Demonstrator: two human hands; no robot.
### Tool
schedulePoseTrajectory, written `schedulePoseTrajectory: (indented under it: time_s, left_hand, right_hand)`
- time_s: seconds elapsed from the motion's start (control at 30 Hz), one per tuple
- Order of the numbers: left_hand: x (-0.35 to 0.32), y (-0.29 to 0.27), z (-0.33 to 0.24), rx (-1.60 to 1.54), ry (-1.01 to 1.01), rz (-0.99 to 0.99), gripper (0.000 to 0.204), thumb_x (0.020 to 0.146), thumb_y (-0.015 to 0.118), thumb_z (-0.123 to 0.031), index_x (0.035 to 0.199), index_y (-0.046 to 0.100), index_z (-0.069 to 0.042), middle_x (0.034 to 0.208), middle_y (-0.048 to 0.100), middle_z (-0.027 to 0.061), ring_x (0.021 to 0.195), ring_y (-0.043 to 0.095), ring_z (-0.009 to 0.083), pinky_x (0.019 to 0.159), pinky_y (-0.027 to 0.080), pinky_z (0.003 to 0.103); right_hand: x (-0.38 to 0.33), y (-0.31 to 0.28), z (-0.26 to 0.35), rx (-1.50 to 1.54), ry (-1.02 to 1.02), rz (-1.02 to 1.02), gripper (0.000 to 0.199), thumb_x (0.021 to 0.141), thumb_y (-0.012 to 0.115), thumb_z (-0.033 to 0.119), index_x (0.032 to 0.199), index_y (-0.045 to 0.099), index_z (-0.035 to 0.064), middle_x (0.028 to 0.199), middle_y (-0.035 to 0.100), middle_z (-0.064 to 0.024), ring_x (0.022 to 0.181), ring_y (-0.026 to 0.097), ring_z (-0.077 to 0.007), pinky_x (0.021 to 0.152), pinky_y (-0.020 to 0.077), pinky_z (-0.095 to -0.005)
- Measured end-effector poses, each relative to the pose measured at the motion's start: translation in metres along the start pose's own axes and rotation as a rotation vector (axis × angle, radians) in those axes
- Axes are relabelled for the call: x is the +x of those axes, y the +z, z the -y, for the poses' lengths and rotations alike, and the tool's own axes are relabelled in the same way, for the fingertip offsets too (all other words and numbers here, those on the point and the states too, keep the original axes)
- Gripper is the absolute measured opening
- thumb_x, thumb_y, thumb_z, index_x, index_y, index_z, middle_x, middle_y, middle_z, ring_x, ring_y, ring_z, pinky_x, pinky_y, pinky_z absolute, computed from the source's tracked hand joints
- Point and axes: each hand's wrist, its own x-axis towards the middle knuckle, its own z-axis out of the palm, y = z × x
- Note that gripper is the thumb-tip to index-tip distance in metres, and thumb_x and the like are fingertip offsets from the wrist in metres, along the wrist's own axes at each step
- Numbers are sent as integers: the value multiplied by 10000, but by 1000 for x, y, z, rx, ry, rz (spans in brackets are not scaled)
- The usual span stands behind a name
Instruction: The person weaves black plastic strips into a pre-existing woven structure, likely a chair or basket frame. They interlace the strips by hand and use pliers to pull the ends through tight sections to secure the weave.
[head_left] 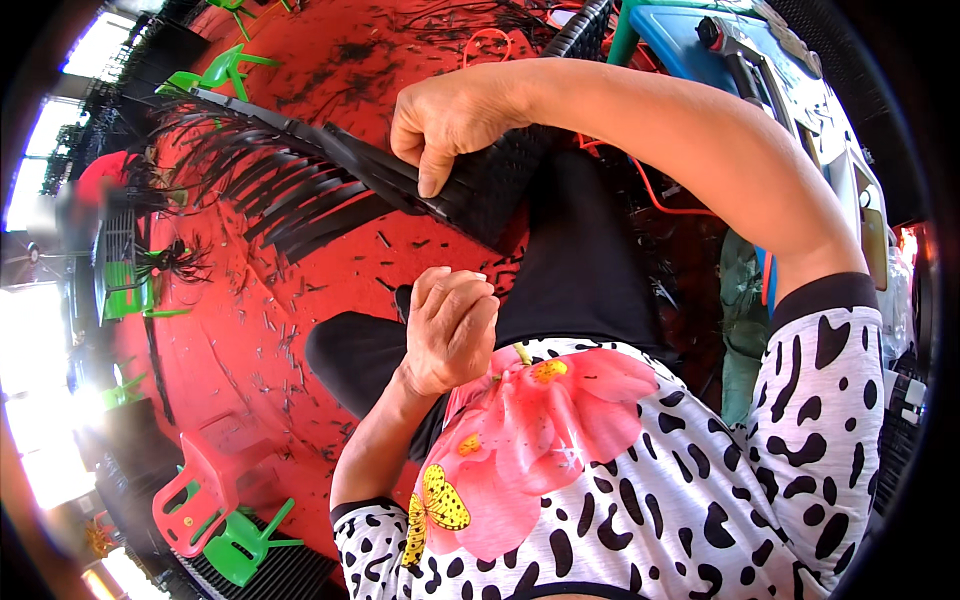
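Right hand (455, 125) reaches across from the right, fingers bent, thumb pressed down; grasping the edge of a black woven piece (490, 190). The piece stands just beyond my lap, left of my right leg (590, 260), in black trousers. Loose black strips (310, 215) fan out from it to the far left, well past the hand.

Left hand (450, 325) nearer my body, apart from the woven piece, fingers curled in a loose fist; inside of the palm hidden.

Red floor (240, 350) ahead and left, littered with short black scraps. Near left: a pink chair (195, 500) just beside a green chair (240, 548). Far right: a blue tabletop (680, 40).
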Motion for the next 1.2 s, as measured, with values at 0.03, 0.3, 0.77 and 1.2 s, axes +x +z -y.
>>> schedulePoseTrajectory:
  time_s: [0.03, 0.3, 0.77, 1.2]
  left_hand:
    - [-5, 4, 0, 15, -11, 14, 243, 681, 663, 49, 908, 606, -15, 924, 623, 105, 884, 637, 288, 826, 470, 459]
    - [-20, 12, -6, 20, -62, 118, 228, 681, 661, 50, 888, 601, -23, 909, 621, 98, 854, 627, 286, 815, 470, 441]
    - [5, -3, -17, 82, 45, 216, 206, 656, 669, 26, 854, 617, -4, 896, 623, 110, 852, 628, 286, 812, 487, 453]
    - [49, -19, -24, 166, 205, 240, 245, 645, 686, -45, 883, 643, -11, 934, 633, 99, 911, 629, 265, 866, 502, 440]
  right_hand:
    - [0, -1, 0, -7, 7, 2, 248, 720, 788, 126, 618, 581, 34, 547, 489, 12, 529, 439, -101, 499, 337, -303]
    - [3, 0, -7, -10, -18, -14, 214, 721, 796, 130, 646, 622, 33, 573, 540, -7, 555, 481, -120, 527, 365, -308]
    - [13, 0, -8, -31, -30, -30, 215, 720, 803, 120, 634, 623, 39, 592, 557, -18, 573, 487, -139, 547, 379, -325]
    - [9, 0, -9, 16, -33, -12, 254, 728, 783, 110, 601, 571, 48, 538, 486, 15, 515, 425, -106, 500, 335, -308]
